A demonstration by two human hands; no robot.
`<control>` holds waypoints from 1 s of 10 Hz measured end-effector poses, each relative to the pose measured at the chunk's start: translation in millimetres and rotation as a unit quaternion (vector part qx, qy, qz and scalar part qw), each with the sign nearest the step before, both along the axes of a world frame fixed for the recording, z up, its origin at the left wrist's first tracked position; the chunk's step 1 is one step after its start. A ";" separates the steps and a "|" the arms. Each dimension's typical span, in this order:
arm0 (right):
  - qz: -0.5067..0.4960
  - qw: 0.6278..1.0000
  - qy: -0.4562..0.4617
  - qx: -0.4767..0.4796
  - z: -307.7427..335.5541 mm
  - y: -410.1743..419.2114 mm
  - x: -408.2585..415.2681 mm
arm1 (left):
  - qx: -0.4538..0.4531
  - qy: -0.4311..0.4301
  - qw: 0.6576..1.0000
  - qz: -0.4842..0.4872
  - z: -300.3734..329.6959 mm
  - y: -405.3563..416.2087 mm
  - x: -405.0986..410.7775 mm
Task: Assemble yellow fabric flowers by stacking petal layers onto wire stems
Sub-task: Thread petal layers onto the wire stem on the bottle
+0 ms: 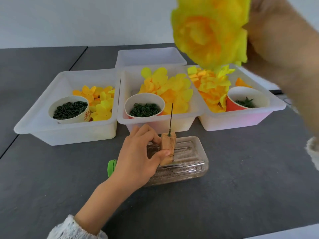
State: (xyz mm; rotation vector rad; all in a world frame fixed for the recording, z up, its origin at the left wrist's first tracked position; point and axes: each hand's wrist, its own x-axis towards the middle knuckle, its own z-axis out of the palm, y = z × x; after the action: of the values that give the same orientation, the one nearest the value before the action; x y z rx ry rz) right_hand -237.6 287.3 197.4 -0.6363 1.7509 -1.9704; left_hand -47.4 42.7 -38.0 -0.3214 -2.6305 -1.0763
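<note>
My left hand (138, 157) grips a small wooden block (168, 148) that stands on a clear plastic bottle (186, 163) lying on its side. A thin dark wire stem (171, 118) rises upright from the block's top, bare. My right hand (276, 40) is raised high at the upper right, close to the camera and blurred, holding a full yellow fabric flower (208, 31) of stacked petal layers. The flower hangs well above the bins, apart from the wire.
Three translucent bins stand behind the bottle: left bin (34, 125), middle bin (155, 122), right bin (241, 119). Each holds yellow petals and a paper cup of small dark green parts. A fourth bin (150, 57) sits behind them. The bottle's green cap (111, 167) points left.
</note>
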 end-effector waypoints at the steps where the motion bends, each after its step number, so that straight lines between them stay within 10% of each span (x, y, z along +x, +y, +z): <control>1: -0.153 0.937 -0.209 -0.232 -110.6 4.9 101.8 | -0.002 -0.003 1.000 -0.006 0.1 -1.1 0.8; 3: -0.194 0.912 -0.328 -0.154 -209.1 14.9 159.2 | -0.009 -0.037 0.999 -0.016 0.5 -5.7 -2.5; 6: -0.224 0.919 -0.170 0.277 -229.6 60.4 166.8 | -0.038 -0.085 0.994 -0.057 3.3 -12.7 -1.7; 7: -0.180 0.810 0.023 0.558 -207.4 80.2 168.6 | -0.097 -0.137 0.981 -0.095 7.0 -20.9 1.5; 8: -0.245 0.789 0.225 0.516 -171.4 51.0 177.7 | -0.201 -0.122 0.966 -0.104 7.8 -22.9 2.7; 9: -0.098 0.895 0.222 0.373 -157.1 -18.6 179.2 | -0.246 -0.097 0.959 -0.097 6.5 -21.8 2.6; 10: -0.032 0.882 0.287 0.373 -164.1 -69.5 165.1 | -0.270 -0.082 0.956 -0.082 2.9 -23.8 4.6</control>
State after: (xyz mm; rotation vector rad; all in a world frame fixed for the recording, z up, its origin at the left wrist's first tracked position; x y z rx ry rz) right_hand -72.6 217.7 33.3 -0.9212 2.6776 -0.9988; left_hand -42.7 18.9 -35.1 -0.5909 -3.0597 -0.4127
